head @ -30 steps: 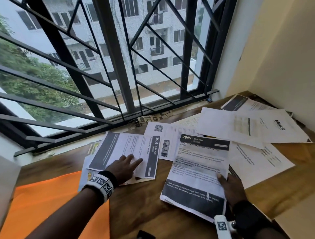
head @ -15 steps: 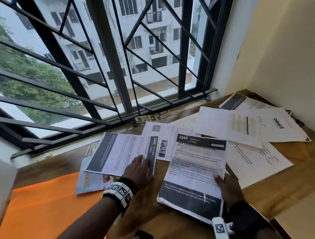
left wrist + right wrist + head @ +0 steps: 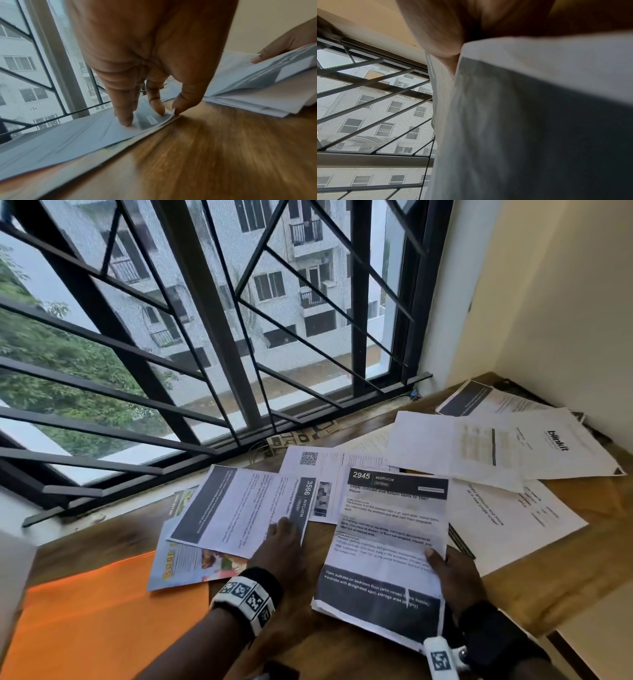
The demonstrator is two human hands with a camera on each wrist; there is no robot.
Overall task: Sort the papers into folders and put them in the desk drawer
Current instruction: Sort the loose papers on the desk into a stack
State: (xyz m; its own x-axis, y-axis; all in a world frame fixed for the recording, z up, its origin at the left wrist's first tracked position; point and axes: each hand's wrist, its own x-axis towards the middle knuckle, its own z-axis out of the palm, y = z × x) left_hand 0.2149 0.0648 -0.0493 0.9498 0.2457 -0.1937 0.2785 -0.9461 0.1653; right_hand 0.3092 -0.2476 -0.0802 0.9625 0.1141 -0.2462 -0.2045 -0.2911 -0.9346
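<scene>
Desk inventory, left to right, as you look down at it:

- Orange folder [image 3: 85, 621]: flat at the near left corner of the wooden desk [image 3: 565, 580]. Its right edge runs under a colourful flyer [image 3: 191, 566].
- Colourful flyer: lies on the folder's right edge and under the next sheet.
- Sheet headed "3566 KITCHEN" [image 3: 236, 508]: turned sideways on top of the flyer. Your left hand [image 3: 279, 549] has straight fingers [image 3: 124, 116] pressing down on its near right corner; the thumb tip sits at the paper's edge, where the corner curls up slightly. Whether it pinches the corner, the wrist view leaves unclear.
- Bare wood: a narrow strip between your two hands.
- Stack headed "2945 BEDROOM" [image 3: 387, 542]: several sheets, raised off the desk at its near end. Your right hand [image 3: 452, 573] grips its right edge, thumb on top and fingers beneath.
- Sheet with a QR code [image 3: 318, 470]: partly under the two headed papers.
- Loose white sheets [image 3: 479, 450]: overlapping toward the right corner, one marked "blinkit", reaching the cream wall [image 3: 565, 337].
- Barred window [image 3: 205, 337]: closes the far edge.
- Open room: bare desk at the near right, up to its front edge.
</scene>
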